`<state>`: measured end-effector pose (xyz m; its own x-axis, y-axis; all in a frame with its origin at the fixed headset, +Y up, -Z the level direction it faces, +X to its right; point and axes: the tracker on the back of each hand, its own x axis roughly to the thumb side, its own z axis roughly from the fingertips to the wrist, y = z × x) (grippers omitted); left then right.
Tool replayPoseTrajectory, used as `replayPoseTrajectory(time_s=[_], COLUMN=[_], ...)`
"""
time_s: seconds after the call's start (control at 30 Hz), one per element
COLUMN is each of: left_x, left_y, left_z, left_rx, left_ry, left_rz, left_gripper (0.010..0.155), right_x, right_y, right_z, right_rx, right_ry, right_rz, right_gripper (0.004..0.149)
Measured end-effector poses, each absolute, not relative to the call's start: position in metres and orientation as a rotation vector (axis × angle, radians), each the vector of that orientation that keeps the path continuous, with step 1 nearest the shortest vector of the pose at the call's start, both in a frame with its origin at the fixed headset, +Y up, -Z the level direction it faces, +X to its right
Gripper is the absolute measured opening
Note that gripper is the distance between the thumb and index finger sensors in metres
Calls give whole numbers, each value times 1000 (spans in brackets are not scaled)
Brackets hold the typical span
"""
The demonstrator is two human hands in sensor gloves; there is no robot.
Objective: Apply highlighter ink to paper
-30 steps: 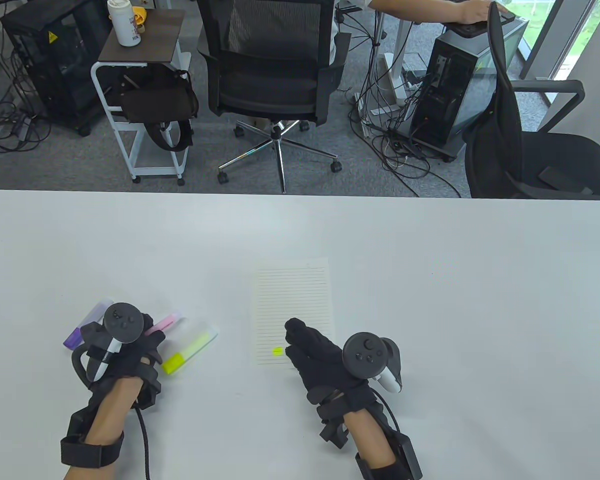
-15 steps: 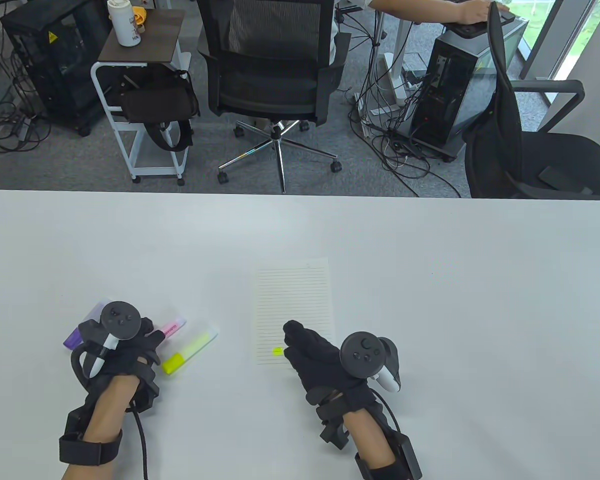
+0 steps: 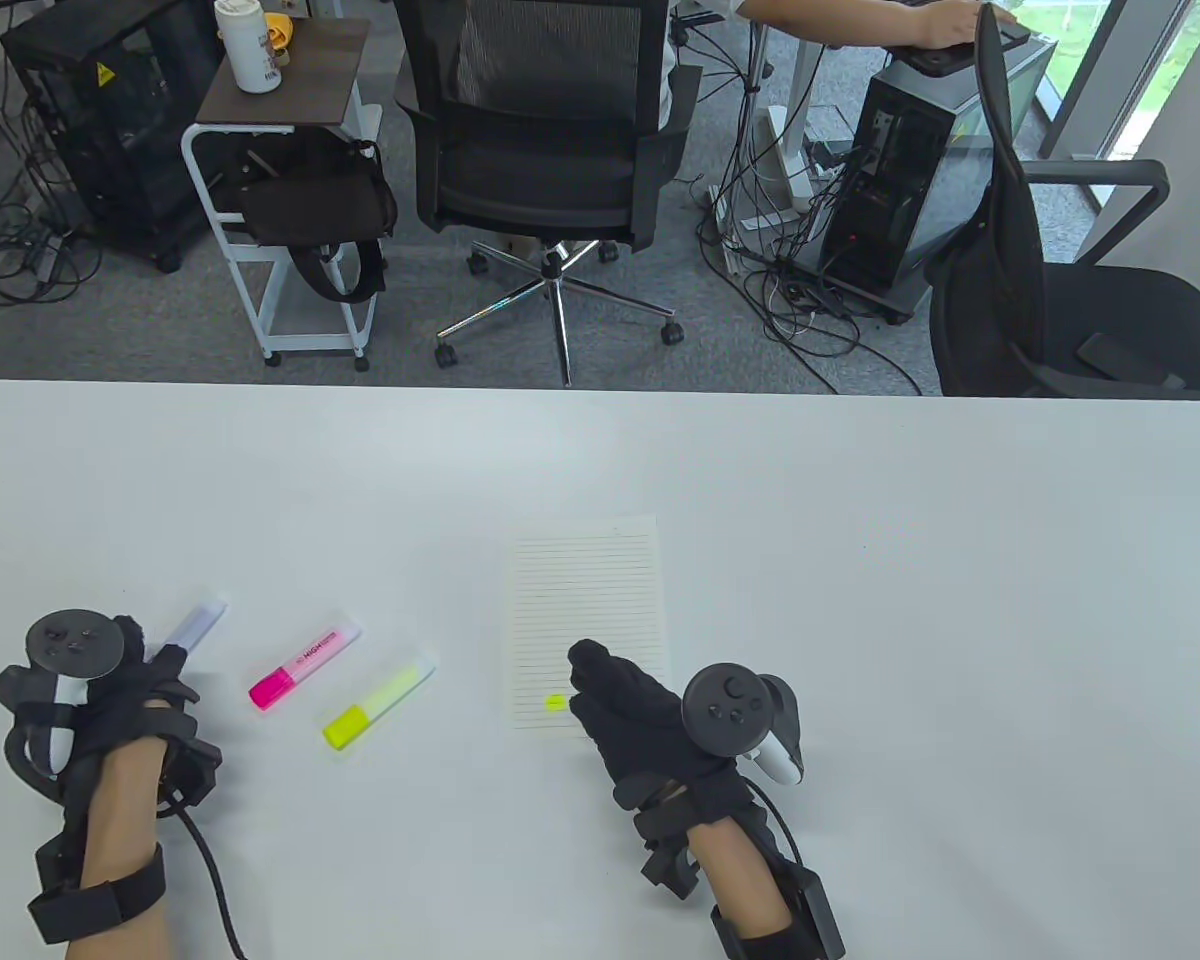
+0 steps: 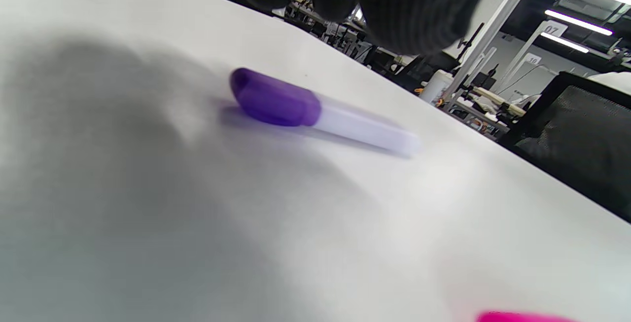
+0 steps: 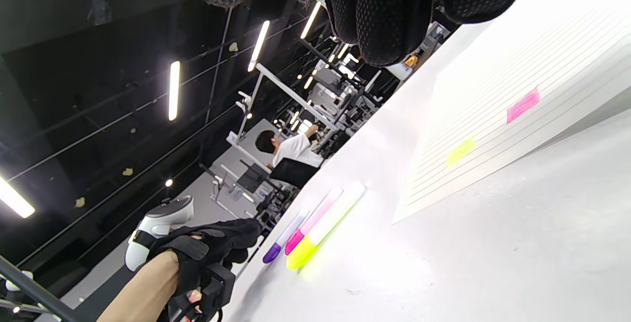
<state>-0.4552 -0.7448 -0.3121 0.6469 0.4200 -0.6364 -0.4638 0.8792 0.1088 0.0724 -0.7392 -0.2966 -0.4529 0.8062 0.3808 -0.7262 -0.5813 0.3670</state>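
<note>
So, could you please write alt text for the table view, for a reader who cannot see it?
On a white table, the right hand rests on a lined sheet of paper bearing a yellow mark. Left of it lie yellow, pink and purple highlighters, with the left hand by the purple one.

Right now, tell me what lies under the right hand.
The right hand rests on the lined paper's near corner. A yellow mark shows beside it; the right wrist view shows a pink mark too.

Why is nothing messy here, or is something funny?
Nothing stands out. Three capped highlighters, purple, pink and yellow, lie side by side on the table; the lined paper lies flat with small ink marks.
</note>
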Motion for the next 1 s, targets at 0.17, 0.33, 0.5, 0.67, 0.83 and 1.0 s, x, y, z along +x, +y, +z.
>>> replayPoseTrajectory(time_s=[0.17,0.33,0.5,0.67,0.83,1.0], left_x=[-466,-474,-480,-480,-474,-474], left_y=[-761,-774,-776,-775,-768,-764], left_z=[-318,-325,-325,-324,-324,-322], left_rx=[-169,-248,-275,-287,-167,-106], left_ry=[731,756,759,746,764,790], left_rz=[505,465,507,517,419,390], left_gripper=[73,60,60,57,43,48], right_x=[73,73,74,73,74,75], right_y=[-739,-740,-740,-740,-740,-740], right_z=[-296,-296,-297,-297,-297,-297], right_rx=[650,647,644,641,639,637], right_ry=[193,202,205,217,217,219], right_rz=[2102,2103,2104,2114,2113,2110], right_gripper=[58,58,58,57,57,57])
